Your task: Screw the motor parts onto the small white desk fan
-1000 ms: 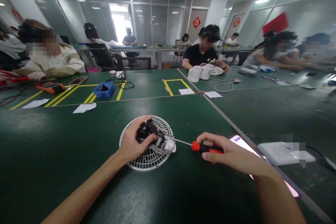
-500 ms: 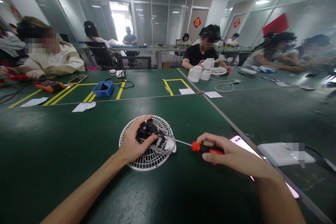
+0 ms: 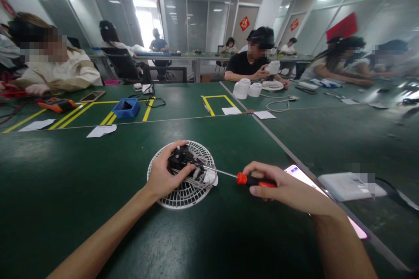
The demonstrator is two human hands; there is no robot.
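Note:
A round white fan grille lies on the green table, with a black motor unit and a bundle of grey cord on top. My left hand is closed around the motor unit, thumb on the near side and fingers over the far side. My right hand grips the red-and-black handle of a screwdriver. Its metal shaft points left and reaches the motor unit near my left thumb; the exact spot where the tip sits is hard to make out.
A lit phone lies under my right wrist, beside a white box. Across the table are a blue bin, papers, an orange-and-black meter and white housings by a co-worker in black.
My view has shifted slightly, while both hands keep their holds and the screwdriver stays against the motor unit. Across the table, the co-worker in black has raised a white part.

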